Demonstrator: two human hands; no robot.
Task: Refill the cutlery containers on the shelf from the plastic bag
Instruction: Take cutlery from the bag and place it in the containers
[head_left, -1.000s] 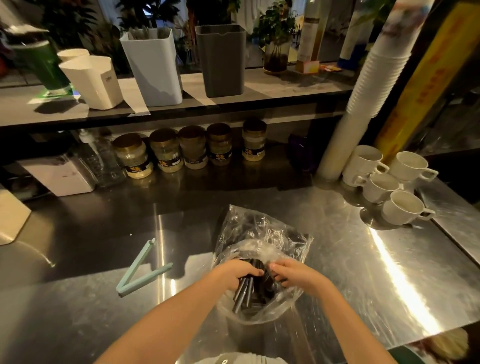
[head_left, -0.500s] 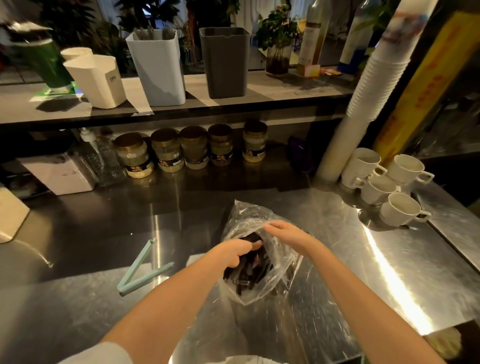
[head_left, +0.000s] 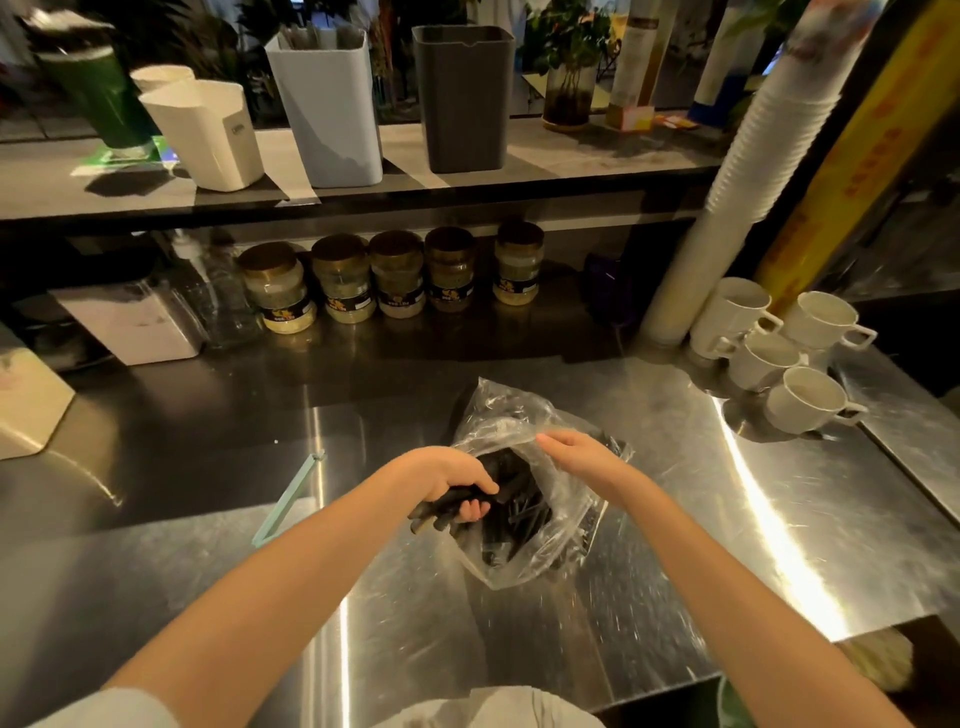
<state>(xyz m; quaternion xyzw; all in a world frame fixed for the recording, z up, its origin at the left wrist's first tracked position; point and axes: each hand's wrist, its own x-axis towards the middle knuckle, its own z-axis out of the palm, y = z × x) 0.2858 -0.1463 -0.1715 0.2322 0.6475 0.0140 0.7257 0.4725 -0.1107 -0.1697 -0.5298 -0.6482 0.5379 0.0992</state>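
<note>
Left hand: the left hand was curled tight round a bundle of black cutlery, at the mouth of the bag; the handle ends stuck out near its fingers.
Right hand: the right hand pinched the far rim of the plastic bag, as far as the view showed, holding the mouth open.
Plastic bag: it lay on the steel counter, near the middle; more black pieces were inside it.
Containers: on the far shelf stood a pale container with some pieces showing at its top, a dark grey container just right of it, and a white container to the left; all were well apart from the bag.
Step in hand: probably drawing a handful out of the bag; nothing from this handful had reached the shelf yet.
Next move: likely to lift the bundle clear of the plastic without snagging; then carry it far and up to a container and drop it in upright; which container took black pieces could not be told.
</note>
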